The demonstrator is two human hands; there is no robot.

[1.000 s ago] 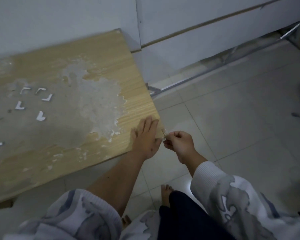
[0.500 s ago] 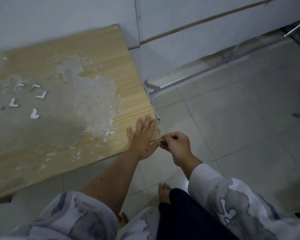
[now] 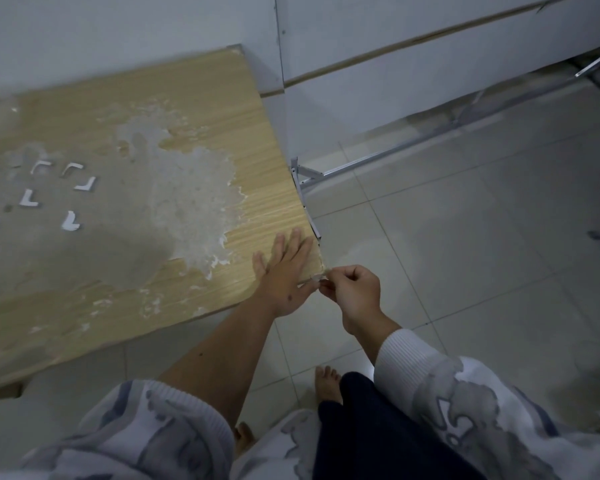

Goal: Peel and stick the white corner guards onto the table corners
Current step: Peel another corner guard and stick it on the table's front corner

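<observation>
A worn wooden table (image 3: 201, 109) with a flaking white patch fills the left half. My left hand (image 3: 284, 271) lies flat, fingers straight, on the tabletop right by the near right corner. My right hand (image 3: 352, 292) is beside that corner, off the table, with thumb and fingers curled, pinching a small pale corner guard (image 3: 317, 278) against the corner. The guard is mostly hidden between the two hands. Several loose white L-shaped corner guards (image 3: 70, 221) lie on the table's left part.
The table's metal leg frame (image 3: 309, 181) sticks out under its right edge. Grey tiled floor (image 3: 482, 244) spreads to the right. White wall panels stand behind. My bare feet (image 3: 328, 384) and dark trouser leg are below the hands.
The hands stay at the near right corner. My right hand has shifted a little closer to the corner edge with the guard. The camera view has drifted slightly.
</observation>
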